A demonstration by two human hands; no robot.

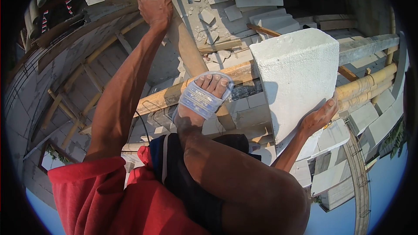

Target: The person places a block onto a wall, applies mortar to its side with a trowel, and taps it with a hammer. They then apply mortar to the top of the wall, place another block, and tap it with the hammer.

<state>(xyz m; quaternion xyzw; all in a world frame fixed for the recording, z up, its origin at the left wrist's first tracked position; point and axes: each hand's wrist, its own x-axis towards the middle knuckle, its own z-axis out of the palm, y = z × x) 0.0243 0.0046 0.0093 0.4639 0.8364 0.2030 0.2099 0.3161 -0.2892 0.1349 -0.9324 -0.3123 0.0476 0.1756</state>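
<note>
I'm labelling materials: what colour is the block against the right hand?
The block is white; head view shows it.

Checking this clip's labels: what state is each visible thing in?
Left hand: closed around a pole.
Pole: slanted, gripped.
Right hand: fingers against the edge of the white block, grip firmness unclear.
White block: sunlit, partly shadowed.
Sandal: worn on the foot.
Broken pieces: scattered below.
</note>
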